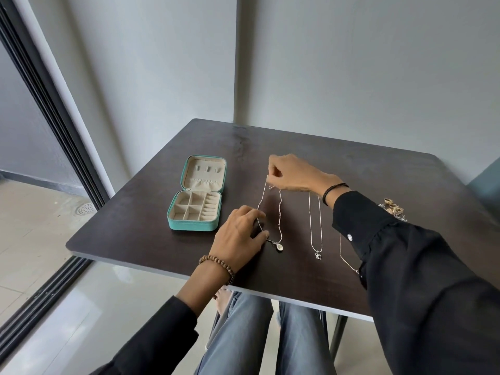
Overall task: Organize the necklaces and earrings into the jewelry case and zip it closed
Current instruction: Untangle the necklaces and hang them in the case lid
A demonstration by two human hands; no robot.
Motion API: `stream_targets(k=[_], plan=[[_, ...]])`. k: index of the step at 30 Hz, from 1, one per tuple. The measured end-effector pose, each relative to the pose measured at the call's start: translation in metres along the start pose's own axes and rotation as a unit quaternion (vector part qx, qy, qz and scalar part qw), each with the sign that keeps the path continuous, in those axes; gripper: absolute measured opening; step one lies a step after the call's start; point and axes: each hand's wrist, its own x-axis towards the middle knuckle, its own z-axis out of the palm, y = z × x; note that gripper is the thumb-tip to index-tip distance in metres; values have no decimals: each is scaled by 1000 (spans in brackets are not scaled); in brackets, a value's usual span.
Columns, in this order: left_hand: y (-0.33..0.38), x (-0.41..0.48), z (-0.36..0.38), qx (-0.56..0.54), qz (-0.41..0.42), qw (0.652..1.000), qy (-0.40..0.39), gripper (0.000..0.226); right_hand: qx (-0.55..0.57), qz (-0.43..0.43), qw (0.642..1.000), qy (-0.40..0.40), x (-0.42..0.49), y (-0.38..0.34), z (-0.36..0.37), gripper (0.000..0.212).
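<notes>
I pinch the necklace (280,212): right hand (290,174) at its top end, left hand (240,228) near the pendant (278,247); best lift it taut, no tangles.

Single head-worn view, angled down over the table (167,169)

A plain room in a home, likely a flat: bare pale walls (365,63) meet in a corner beyond the right hand (293,173), with a small dark wood-grain surface (365,169) pushed against them. Left of the left hand (238,232), a dark-framed sliding door (46,96) gives onto a tiled floor with a round drain (85,208). Glossy pale floor tiles (108,299) lie below the hands, where a bare foot (223,299) shows under the surface
</notes>
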Motion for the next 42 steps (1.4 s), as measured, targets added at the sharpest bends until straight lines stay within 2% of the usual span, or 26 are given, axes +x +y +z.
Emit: stream_targets(k=[4, 6, 9, 12, 14, 18, 23, 32, 35, 37, 40, 42], plan=[[7, 5, 0, -48, -59, 997, -15, 83, 153, 16, 983, 97, -5, -1, -20, 8], [11, 10, 1, -81, -81, 993, -32, 91, 248, 4, 963, 103, -10, -5, -35, 3], [13, 18, 5, -122, -91, 988, -29, 76, 406, -7, 909, 96, -19, -14, -62, 7], [16, 20, 4, -200, -102, 974, -2, 29, 479, 1, 869, 120, -25, -21, -86, 7], [16, 20, 4, -230, -103, 968, -3, 11, 511, 6, 849, 139, -27, -23, -98, 9], [12, 14, 4, -332, -117, 936, -26, 16, 586, 18, 792, 171, -28, -24, -117, 9], [9, 5, -3, -454, -135, 881, -9, 18, 675, 56, 708, 200, -27, -22, -133, 10], [6, -10, -12, -558, -153, 815, -8, 19, 750, 70, 618, 224, -32, -19, -143, 7], [6, -13, -14, -554, -154, 818, -5, 19, 759, 71, 605, 228, -33, -19, -144, 4], [6, -13, -15, -541, -149, 828, -7, 16, 754, 74, 612, 226, -33, -17, -145, 5], [5, -14, -12, -507, -134, 851, -23, 13, 720, 76, 655, 218, -31, -13, -144, 13], [5, -15, -11, -467, -123, 875, -38, 13, 672, 84, 701, 223, -29, -10, -141, 18]])
